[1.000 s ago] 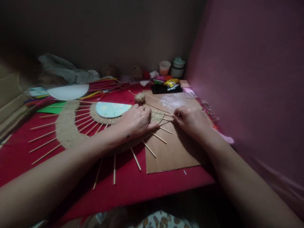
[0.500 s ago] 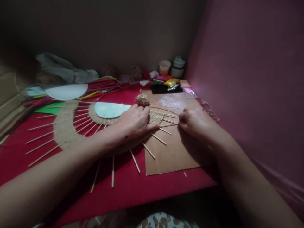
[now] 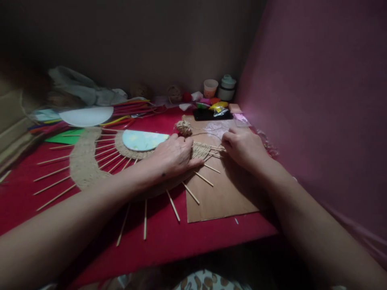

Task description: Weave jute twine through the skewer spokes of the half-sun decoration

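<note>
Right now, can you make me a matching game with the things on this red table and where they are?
Things:
1. small ball of tan twine
2. white paper half-circle
3. flat brown cardboard sheet
4. pale plastic cup

Places:
A. far back, near the corner
B. under the right hand
C. far left side
D. just beyond the left hand

Pairs: 1-D, 2-C, 3-B, 4-A

The scene is dim, with a warm, weak light falling from above onto the cardboard sheet [image 3: 223, 189], the brightest patch. A faint sheen shows on the plastic at the sheet's far end. Beyond it the wall sinks into murky brown; nearer than the sheet, the lower edge is almost black. Forearms stretch wide toward the corners from lens distortion. Fine detail is soft and grainy throughout.
</note>
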`<state>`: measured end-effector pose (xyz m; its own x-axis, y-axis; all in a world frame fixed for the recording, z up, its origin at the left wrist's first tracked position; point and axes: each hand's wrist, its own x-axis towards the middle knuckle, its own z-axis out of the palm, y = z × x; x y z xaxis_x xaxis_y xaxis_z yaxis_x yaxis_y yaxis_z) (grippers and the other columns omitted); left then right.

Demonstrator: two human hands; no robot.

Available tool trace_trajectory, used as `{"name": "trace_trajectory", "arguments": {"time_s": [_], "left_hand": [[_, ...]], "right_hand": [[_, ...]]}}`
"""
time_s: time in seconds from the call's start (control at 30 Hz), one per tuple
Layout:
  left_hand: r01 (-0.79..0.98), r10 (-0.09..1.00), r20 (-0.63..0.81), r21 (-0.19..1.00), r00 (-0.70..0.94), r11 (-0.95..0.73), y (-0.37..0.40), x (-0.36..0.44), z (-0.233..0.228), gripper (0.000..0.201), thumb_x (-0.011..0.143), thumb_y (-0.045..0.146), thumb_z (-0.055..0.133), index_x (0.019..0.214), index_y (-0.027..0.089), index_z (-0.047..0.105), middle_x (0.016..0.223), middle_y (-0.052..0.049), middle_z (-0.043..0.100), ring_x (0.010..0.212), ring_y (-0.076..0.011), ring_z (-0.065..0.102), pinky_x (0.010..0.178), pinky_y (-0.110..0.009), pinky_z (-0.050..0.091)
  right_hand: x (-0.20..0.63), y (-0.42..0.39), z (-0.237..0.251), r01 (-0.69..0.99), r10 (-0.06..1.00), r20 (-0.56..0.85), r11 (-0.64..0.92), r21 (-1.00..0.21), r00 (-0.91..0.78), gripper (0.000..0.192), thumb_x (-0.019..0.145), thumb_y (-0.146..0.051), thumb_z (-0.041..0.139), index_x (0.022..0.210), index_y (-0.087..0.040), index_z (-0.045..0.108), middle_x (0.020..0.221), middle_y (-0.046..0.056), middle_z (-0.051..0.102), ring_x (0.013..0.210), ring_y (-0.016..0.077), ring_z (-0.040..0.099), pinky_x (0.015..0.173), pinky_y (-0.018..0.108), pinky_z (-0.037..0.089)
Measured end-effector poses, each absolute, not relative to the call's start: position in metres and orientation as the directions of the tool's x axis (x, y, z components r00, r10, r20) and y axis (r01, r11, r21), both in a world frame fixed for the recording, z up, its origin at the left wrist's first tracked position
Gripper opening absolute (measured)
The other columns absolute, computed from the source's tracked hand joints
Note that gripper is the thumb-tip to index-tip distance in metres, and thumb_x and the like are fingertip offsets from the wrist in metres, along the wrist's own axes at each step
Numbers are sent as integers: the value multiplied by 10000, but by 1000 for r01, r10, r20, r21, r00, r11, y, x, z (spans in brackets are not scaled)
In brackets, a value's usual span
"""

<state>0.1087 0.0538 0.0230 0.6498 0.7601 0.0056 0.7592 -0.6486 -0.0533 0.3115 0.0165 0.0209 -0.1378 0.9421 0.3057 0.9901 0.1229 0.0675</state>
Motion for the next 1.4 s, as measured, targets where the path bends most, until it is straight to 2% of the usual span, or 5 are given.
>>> {"name": "trace_trajectory", "arguments": {"time_s": [0.1,0.37,0.6,1.17,1.4], "left_hand": [[744,745,10,-48,667,-666,56,107,24,532,825,628,448,991,139,574,870,-136,621,808,-285,565,630,-343,384],[753,754,68,51,653,-656,61,95,52,519,799,689,434,882,191,557,799,-71,594,674,-209,513,555,-298,299],[755,767,121,132,631,-642,56,90,66,497,764,696,484,851,213,562,743,-30,577,638,-180,496,545,-284,299],[785,785,129,60,606,-617,66,88,62,512,772,701,462,844,205,567,773,-72,590,696,-223,513,567,-316,317],[776,768,141,-2,625,-631,63,91,52,532,805,694,434,923,190,557,856,-105,610,780,-259,530,599,-336,359]], "right_hand": [[316,27,18,990,952,285,130,-52,-110,194,835,-197,523,817,-172,714,845,91,667,718,179,539,568,299,296],[326,36,17,579,994,46,-20,-815,99,86,745,-214,667,712,-139,693,583,-2,579,539,88,485,523,238,356],[305,23,26,216,996,-72,-82,-973,56,211,732,-353,709,717,-146,668,531,-32,527,452,58,420,421,200,285],[326,1,31,638,925,379,306,-707,-25,157,829,-264,604,875,-205,741,878,37,729,800,158,645,749,294,484],[308,-9,29,897,832,519,366,-247,-197,251,898,-253,479,888,-198,724,806,63,647,747,166,565,664,281,406]]}}
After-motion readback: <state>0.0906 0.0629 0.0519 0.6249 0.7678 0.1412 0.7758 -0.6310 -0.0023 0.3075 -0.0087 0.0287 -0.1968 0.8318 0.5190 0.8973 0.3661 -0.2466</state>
